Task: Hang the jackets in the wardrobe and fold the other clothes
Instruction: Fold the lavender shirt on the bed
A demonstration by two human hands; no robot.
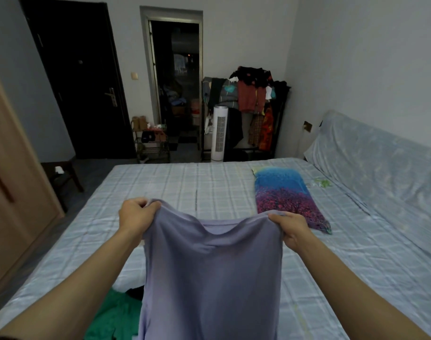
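I hold a lavender T-shirt [212, 273] up in front of me over the bed [175, 190]. My left hand [136, 218] grips its left shoulder and my right hand [291, 230] grips its right shoulder, so the shirt hangs stretched between them with the neckline sagging in the middle. Under the shirt, at the near edge of the bed, lie a green garment [113, 317] and a dark one [136, 292], both partly hidden. A wooden wardrobe [10, 197] stands at the left edge of view.
A blue and purple printed pillow [285, 197] lies on the bed's right side, next to a covered headboard [381, 163]. Beyond the bed stand a clothes rack [253, 104] full of garments, a white tower fan [220, 133], a shoe shelf [151, 143], a dark stool [62, 177] and two doorways.
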